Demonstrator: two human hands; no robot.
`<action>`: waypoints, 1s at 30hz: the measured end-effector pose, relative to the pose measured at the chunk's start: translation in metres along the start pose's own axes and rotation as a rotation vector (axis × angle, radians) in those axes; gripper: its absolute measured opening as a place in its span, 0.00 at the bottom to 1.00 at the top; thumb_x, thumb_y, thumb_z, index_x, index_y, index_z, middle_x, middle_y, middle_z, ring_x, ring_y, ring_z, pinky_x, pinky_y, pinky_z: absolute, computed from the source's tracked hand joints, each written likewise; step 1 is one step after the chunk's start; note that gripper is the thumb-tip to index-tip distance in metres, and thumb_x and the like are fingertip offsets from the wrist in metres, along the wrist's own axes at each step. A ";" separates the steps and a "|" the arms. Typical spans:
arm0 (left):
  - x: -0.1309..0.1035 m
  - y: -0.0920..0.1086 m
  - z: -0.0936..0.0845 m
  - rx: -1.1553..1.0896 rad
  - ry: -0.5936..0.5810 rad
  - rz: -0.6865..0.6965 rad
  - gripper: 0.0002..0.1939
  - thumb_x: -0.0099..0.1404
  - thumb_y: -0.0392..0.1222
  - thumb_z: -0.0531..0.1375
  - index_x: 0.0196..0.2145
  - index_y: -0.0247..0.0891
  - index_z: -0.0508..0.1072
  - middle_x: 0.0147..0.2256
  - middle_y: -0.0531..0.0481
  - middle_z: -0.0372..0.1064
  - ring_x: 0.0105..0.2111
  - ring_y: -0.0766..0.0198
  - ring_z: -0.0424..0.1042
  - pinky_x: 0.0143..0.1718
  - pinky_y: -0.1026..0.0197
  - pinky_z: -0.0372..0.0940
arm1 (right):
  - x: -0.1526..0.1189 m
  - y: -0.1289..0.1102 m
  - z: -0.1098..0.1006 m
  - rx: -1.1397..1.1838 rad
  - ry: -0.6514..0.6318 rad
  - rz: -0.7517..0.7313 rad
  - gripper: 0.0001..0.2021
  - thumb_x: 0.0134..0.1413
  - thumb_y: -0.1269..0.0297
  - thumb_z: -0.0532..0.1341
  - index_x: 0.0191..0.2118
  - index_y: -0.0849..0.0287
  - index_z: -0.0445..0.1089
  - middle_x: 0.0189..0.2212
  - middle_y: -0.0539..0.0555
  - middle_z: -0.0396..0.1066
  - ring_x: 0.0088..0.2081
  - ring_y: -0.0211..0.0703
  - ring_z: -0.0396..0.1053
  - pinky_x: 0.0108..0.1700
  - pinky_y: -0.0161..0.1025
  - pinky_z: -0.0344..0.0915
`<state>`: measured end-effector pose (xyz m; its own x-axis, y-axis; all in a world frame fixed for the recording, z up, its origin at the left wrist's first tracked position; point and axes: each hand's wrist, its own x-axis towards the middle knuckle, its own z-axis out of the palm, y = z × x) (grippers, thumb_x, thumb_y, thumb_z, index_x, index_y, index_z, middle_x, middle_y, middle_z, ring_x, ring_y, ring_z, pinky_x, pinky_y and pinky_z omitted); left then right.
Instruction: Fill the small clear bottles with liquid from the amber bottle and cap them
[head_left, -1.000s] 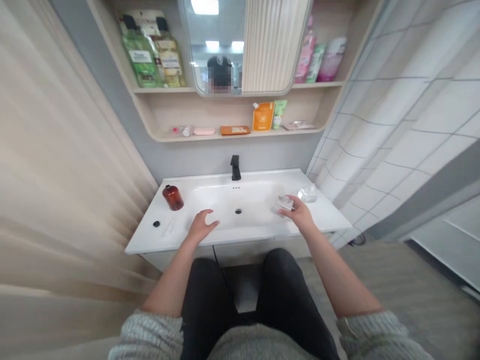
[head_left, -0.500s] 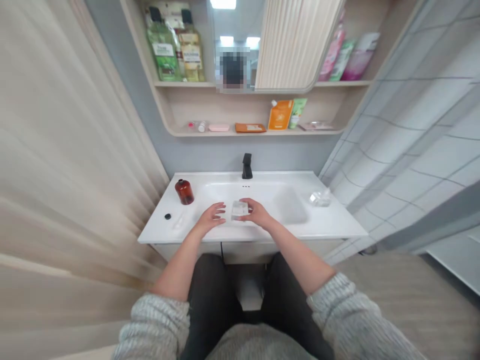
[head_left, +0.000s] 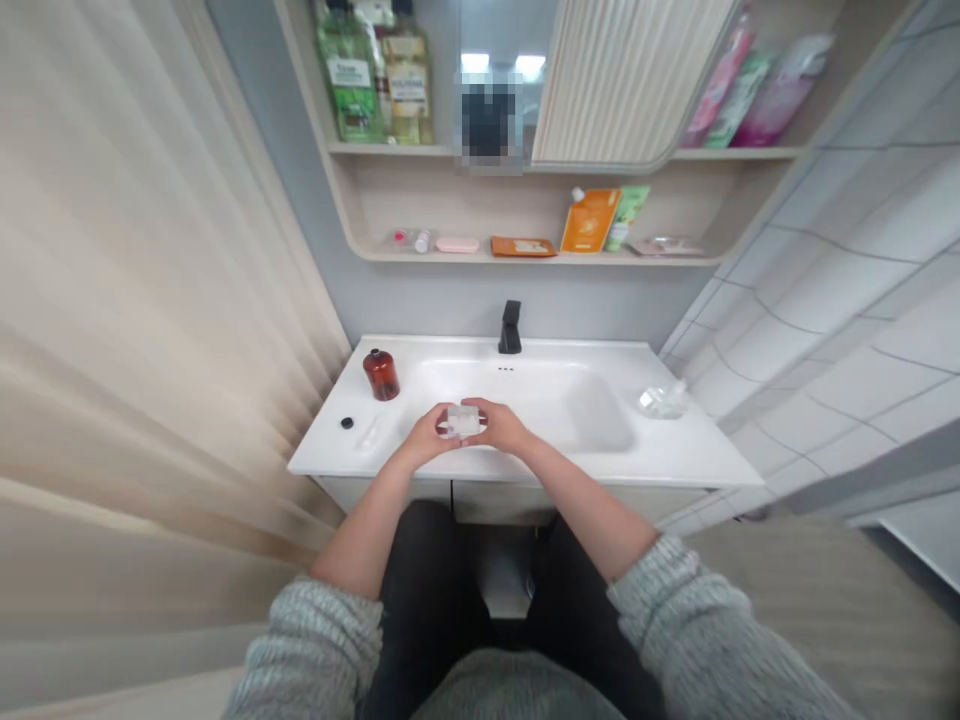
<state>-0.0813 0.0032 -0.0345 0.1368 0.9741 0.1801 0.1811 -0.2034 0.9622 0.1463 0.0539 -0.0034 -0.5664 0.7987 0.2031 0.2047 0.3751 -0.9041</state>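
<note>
A small clear, whitish box [head_left: 463, 421] is held over the front of the white sink [head_left: 536, 400]. My left hand [head_left: 424, 438] has its fingers around the box's left side. From the right, my right hand [head_left: 502, 428] grips the same box between thumb and fingers. What is inside the box is too small to make out. Left of my hands, an amber bottle [head_left: 382, 377] stands upright without a cap. Near it on the counter lie a small black cap [head_left: 346, 423] and a faint clear, whitish item [head_left: 370, 434].
A black faucet [head_left: 510, 328] rises behind the basin. Crumpled clear plastic [head_left: 664, 400] lies on the counter's right side. Above, a shelf [head_left: 450, 257] holds an orange pouch [head_left: 591, 220], a green tube [head_left: 626, 217] and several small items. A curtain [head_left: 150, 300] hangs at the left.
My left hand has closed in and now grips the box, which was in my right hand only. The box has shifted slightly left, and the view has moved a little.
</note>
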 end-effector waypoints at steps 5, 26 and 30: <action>0.000 -0.001 0.003 -0.024 0.104 -0.024 0.40 0.47 0.43 0.80 0.56 0.41 0.72 0.50 0.44 0.79 0.50 0.52 0.79 0.52 0.49 0.75 | 0.015 -0.019 -0.026 -0.028 -0.161 -0.039 0.56 0.31 0.54 0.86 0.71 0.47 0.70 0.71 0.61 0.68 0.68 0.63 0.71 0.69 0.59 0.70; -0.004 0.004 0.004 -0.128 0.191 -0.082 0.39 0.45 0.34 0.78 0.54 0.44 0.73 0.49 0.44 0.77 0.45 0.56 0.77 0.45 0.53 0.75 | 0.275 -0.070 0.062 -0.194 -0.550 -0.081 0.60 0.25 0.54 0.86 0.70 0.56 0.68 0.69 0.64 0.70 0.65 0.63 0.73 0.72 0.53 0.66; -0.005 0.008 0.004 -0.179 0.179 -0.097 0.38 0.45 0.33 0.79 0.53 0.43 0.73 0.50 0.44 0.76 0.43 0.58 0.78 0.46 0.53 0.76 | 0.281 -0.056 0.072 -0.139 -0.584 -0.142 0.51 0.28 0.58 0.85 0.64 0.57 0.72 0.62 0.60 0.76 0.61 0.59 0.75 0.68 0.52 0.69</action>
<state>-0.0771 -0.0033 -0.0283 -0.0497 0.9934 0.1029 0.0082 -0.1027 0.9947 -0.0821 0.2232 0.0774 -0.9313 0.3616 0.0433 0.1750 0.5486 -0.8176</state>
